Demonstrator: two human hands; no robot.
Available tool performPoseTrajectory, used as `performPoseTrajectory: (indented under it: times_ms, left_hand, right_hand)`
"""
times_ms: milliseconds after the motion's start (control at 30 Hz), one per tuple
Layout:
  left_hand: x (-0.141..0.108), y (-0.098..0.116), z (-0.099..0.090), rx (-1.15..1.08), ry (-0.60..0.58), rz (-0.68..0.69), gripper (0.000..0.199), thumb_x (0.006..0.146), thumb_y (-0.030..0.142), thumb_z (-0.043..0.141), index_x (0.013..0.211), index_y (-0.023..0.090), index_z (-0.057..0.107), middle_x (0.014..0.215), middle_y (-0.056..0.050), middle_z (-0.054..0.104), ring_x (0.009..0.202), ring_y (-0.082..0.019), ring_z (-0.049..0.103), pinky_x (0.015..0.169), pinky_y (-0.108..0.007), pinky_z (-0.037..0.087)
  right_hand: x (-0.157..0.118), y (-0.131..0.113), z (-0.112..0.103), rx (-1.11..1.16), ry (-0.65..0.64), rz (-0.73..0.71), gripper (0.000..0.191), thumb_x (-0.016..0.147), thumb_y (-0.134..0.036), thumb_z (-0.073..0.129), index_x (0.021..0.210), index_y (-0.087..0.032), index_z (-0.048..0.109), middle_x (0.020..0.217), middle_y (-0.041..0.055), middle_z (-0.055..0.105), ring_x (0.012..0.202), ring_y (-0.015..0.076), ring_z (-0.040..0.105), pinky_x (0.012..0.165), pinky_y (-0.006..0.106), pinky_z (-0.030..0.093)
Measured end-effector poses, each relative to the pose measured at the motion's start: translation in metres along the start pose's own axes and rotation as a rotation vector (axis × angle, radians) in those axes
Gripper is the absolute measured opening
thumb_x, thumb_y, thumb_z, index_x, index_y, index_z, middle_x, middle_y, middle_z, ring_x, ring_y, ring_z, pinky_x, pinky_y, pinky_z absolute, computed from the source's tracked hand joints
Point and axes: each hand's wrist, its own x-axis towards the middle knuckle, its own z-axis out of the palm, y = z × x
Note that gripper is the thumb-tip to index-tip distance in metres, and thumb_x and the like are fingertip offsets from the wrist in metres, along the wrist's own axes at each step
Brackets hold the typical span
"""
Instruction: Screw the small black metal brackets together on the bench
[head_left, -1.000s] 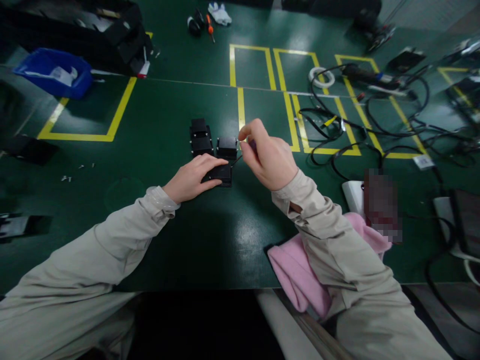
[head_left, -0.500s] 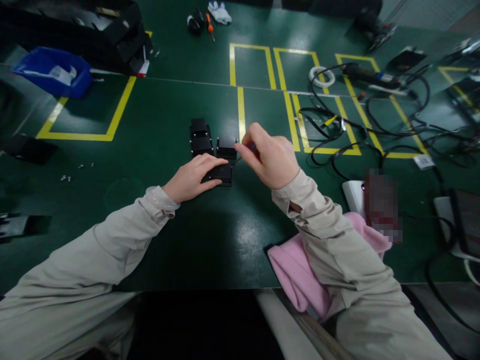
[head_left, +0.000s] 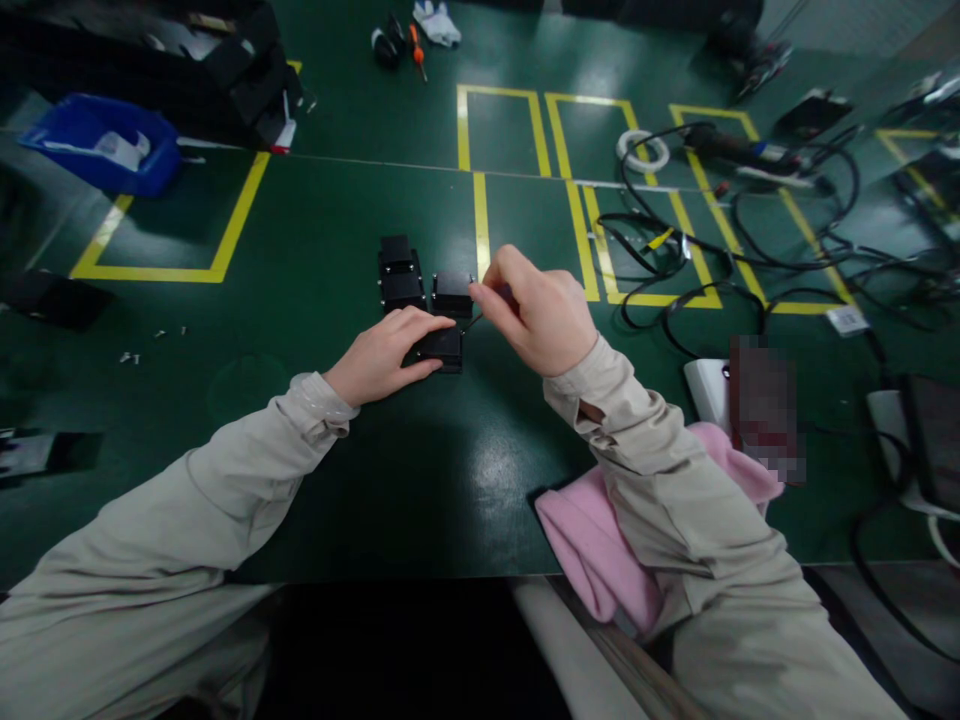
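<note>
On the green table, my left hand [head_left: 386, 355] grips a small black block [head_left: 442, 345], thumb along its near side and fingers over its far side. My right hand [head_left: 536, 312] is closed in a pinch on a thin dark tool [head_left: 473, 322], whose lower end meets the block's right edge. Just beyond, another black block [head_left: 453, 290] with small silver screws lies flat. To its left rests a longer black part [head_left: 401, 278], also with silver screws, partly behind my left fingers.
A blue bin [head_left: 105, 145] stands at the far left, with loose screws [head_left: 130, 357] nearer me. Black cables [head_left: 675, 240], a white tape ring [head_left: 643, 151] and a pink cloth [head_left: 592, 550] lie to the right. An orange screwdriver [head_left: 417, 50] lies at the back.
</note>
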Motion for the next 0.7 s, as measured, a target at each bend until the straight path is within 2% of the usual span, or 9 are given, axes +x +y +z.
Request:
performPoseTrajectory:
  times_ms: [233, 433, 700]
  left_hand:
    - [-0.0002, 0.0009, -0.001, 0.011, -0.006, -0.006, 0.047, 0.095, 0.033, 0.058, 0.138, 0.016, 0.053, 0.128, -0.012, 0.06, 0.12, -0.027, 0.058, 0.104, -0.043, 0.049]
    - [-0.0001, 0.0014, -0.0013, 0.003, -0.025, -0.017, 0.046, 0.097, 0.034, 0.056, 0.14, 0.018, 0.051, 0.131, -0.012, 0.059, 0.123, -0.027, 0.056, 0.106, -0.045, 0.048]
    - [-0.0003, 0.0009, -0.0017, -0.021, -0.038, -0.023, 0.046, 0.097, 0.033, 0.055, 0.14, 0.02, 0.05, 0.132, -0.012, 0.058, 0.123, -0.027, 0.055, 0.106, -0.046, 0.047]
  right_hand:
    - [-0.0004, 0.0009, 0.004, 0.097, 0.035, 0.011, 0.035, 0.097, -0.032, 0.031, 0.121, -0.016, 0.051, 0.078, 0.0003, 0.063, 0.062, 0.0112, 0.056, 0.065, 0.025, 0.037]
    - [0.0006, 0.0007, 0.0012, 0.044, -0.013, 0.027, 0.041, 0.1, -0.048, 0.029, 0.107, -0.018, 0.055, 0.08, 0.0015, 0.064, 0.066, 0.012, 0.058, 0.066, 0.025, 0.038]
    - [-0.0011, -0.0019, 0.0043, 0.029, 0.033, 0.004, 0.037, 0.099, -0.034, 0.026, 0.119, -0.016, 0.052, 0.083, 0.0023, 0.065, 0.064, 0.0117, 0.059, 0.063, 0.025, 0.038]
